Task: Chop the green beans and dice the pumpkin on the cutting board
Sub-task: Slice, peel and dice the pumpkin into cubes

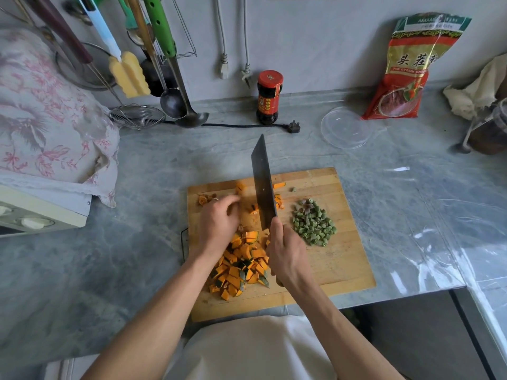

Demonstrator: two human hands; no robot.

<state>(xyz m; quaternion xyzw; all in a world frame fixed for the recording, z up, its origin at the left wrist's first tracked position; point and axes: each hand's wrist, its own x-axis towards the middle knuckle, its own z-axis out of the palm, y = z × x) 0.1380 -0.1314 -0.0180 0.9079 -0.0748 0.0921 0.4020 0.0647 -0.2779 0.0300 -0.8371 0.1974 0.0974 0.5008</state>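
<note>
A wooden cutting board [337, 259] lies on the grey marble counter. A heap of diced orange pumpkin with green skin [241, 266] sits near its front left. Chopped green beans [314, 224] form a pile on the right half. A few loose pumpkin pieces [279, 185] lie at the far side. My right hand [286, 252] grips the handle of a cleaver [263, 185], its blade tilted up over the board. My left hand [219, 219] reaches over the far left of the board, fingers curled among small pumpkin bits; what it holds is hidden.
A dark sauce jar [269, 97] and a black plug cable [293, 127] lie behind the board. A clear plastic lid [346, 127] and a red bag [406, 69] sit back right. Ladles and a strainer [137, 116] hang back left, beside a cloth-covered appliance [46, 119].
</note>
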